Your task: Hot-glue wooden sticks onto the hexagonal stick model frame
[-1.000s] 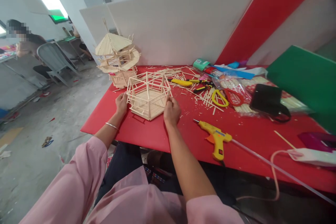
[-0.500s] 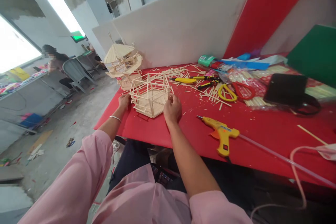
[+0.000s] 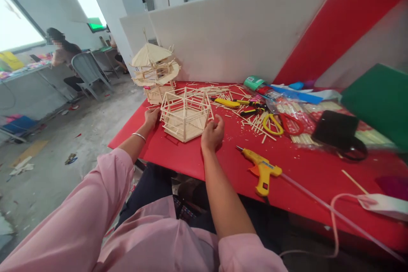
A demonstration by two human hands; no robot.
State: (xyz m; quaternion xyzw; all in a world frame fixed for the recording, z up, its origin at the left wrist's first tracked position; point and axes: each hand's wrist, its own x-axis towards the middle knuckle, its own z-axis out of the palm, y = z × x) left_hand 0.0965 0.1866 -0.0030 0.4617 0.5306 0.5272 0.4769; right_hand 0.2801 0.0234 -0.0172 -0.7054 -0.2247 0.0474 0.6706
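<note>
A hexagonal frame of thin wooden sticks (image 3: 185, 121), with a stick floor and open railings, stands on the red table between my hands. My left hand (image 3: 152, 117) is by its left side, fingers stretched towards it; whether they touch is hard to see. At the right corner, my right hand (image 3: 213, 134) has its thumb and forefinger apart, close against the sticks. Behind the frame stands a tiered stick pagoda model (image 3: 156, 70) with a pointed roof. A yellow glue gun (image 3: 263, 169) with a clear glue stick lies to the right of my right hand.
Loose sticks (image 3: 219, 92) are scattered behind the frame. Among them lie a yellow-handled tool (image 3: 227, 102) and scissors (image 3: 273, 124). Bagged sticks, a black box-like object (image 3: 335, 126) and a white power strip (image 3: 384, 206) are further right. A person (image 3: 65, 55) sits at another table.
The view has shifted slightly. The stick frame has turned a little, and my right hand has loosened, its fingers now further apart beside the corner.
</note>
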